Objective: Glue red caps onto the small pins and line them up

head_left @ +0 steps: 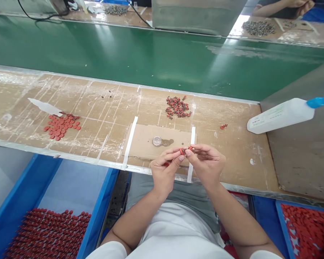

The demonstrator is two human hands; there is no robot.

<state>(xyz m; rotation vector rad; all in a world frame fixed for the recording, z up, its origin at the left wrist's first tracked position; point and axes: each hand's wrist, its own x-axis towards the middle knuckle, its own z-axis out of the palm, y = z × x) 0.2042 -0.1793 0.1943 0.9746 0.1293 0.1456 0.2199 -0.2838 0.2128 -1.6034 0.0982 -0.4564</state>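
Seemingly mid-piece, the left hand [163,169] pinches a red disc [181,151] and the right hand [209,163] a small red part [190,148], over the table [237,165]; loose discs [59,126] and dark-red parts [177,107] lie unused in piles, finished-looking pieces [51,233] in the blue bin [98,212]

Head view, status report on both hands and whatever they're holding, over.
Left hand, right hand: each grip closed. Small red parts pinched in them, close together. Round container on the cardboard beyond, not blocking.
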